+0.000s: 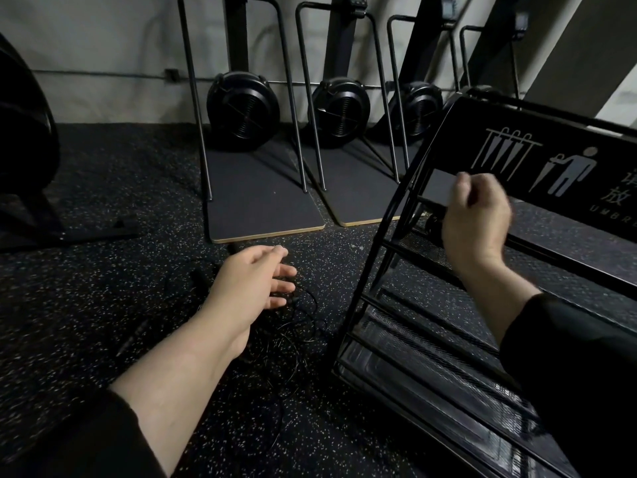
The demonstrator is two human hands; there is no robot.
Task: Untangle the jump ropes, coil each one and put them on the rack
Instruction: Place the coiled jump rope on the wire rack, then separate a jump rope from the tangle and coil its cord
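The jump ropes (293,326) lie in a black tangled pile on the speckled floor (103,270), just left of the black rack (431,305). The left hand (251,281) hangs over the pile with fingers spread and holds nothing. The right hand (475,215) is up by the rack with fingers curled; I cannot tell if it holds anything.

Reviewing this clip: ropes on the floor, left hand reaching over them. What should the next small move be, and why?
Probably lower the left hand and take hold of one handle beside it. The jump ropes lie in a tangled pile on the floor, the hand is open above them holding nothing, and the rack stands to the right. The right hand, loosely curled and blurred, is up at the rack.
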